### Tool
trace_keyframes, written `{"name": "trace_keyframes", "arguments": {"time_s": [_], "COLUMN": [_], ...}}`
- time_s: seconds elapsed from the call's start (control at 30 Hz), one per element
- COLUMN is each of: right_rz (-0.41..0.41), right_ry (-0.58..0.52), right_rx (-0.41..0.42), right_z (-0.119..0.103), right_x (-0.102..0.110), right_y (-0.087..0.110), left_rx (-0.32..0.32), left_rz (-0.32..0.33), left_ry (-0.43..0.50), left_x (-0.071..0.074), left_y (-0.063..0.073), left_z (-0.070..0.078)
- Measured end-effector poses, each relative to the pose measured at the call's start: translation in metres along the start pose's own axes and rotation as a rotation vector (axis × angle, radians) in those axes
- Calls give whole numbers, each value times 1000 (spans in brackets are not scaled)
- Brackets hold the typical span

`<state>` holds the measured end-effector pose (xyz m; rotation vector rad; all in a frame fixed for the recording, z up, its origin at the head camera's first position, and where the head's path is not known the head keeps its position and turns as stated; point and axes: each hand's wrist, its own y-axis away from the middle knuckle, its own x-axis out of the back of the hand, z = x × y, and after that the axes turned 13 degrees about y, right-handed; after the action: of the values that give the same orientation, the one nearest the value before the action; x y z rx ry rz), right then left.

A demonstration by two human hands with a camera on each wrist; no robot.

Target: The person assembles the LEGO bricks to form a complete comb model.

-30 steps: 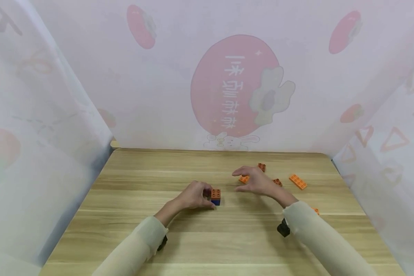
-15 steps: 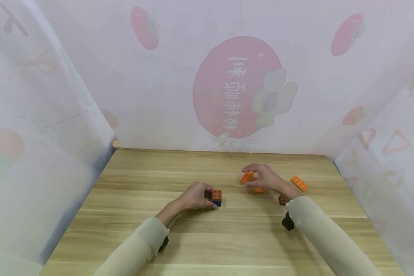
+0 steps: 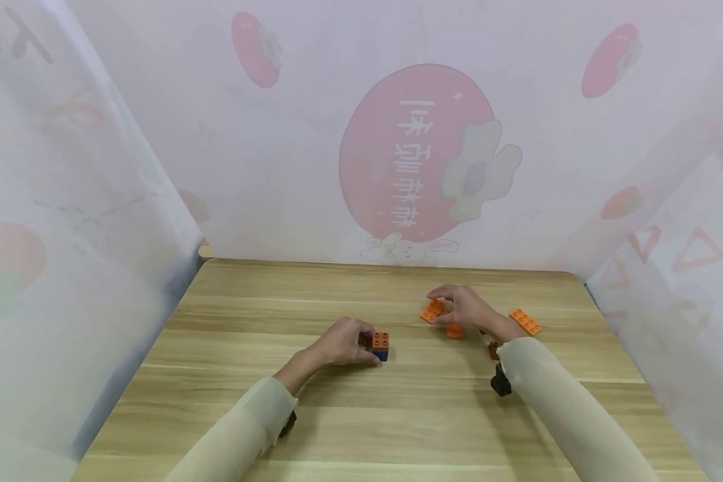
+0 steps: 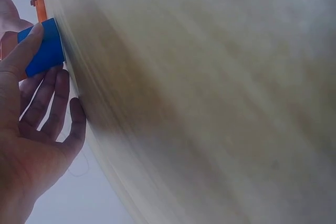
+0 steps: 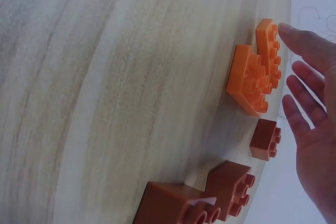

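My left hand point(image 3: 340, 341) pinches a two-brick stack of toy building blocks on the wooden table, thumb on one side and fingers on the other. The stack has a blue brick point(image 4: 50, 48) below and an orange-brown studded brick point(image 3: 381, 339) on top. My right hand point(image 3: 466, 308) hovers with thumb and fingers spread over an orange brick point(image 3: 432, 310). A second orange brick point(image 5: 247, 80) lies beside it, partly hidden by that hand in the head view. The right wrist view shows the right fingers curving loosely, gripping nothing, the thumb tip close to the farther orange brick.
Another orange brick point(image 3: 525, 322) lies farther right. Near the right wrist are a small brown brick point(image 5: 262, 140), a larger brown brick point(image 5: 228, 187) and a nearer one point(image 5: 165, 205). The wooden table point(image 3: 265, 294) ends against a white printed curtain point(image 3: 277, 167).
My right hand has moved right, then settled over the orange bricks. Another orange brick shows beside its thumb, while a far brown brick is now hidden. My left hand keeps its hold on the stack.
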<state>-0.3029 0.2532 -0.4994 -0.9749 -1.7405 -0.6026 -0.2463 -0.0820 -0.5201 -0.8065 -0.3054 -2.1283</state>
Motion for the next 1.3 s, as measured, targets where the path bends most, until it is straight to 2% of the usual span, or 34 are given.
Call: {"name": "trace_keyframes", "arguments": {"time_s": [0.57,1.0,1.3], "right_rz": [-23,-3,-20], "right_ry": [45,72,79], "right_rx": [15,64,69], "right_z": [9,11,11], "right_x": [-8,-11,-13], "right_y": [-8,-15,-17], "left_rx": [20,-5,10], "left_rz": [-36,-36,-26], "left_ry": [-9,-26,-37], "left_x": [2,3,4], "left_y": [-6,-9,-9], "left_z": [0,-4,-2]}}
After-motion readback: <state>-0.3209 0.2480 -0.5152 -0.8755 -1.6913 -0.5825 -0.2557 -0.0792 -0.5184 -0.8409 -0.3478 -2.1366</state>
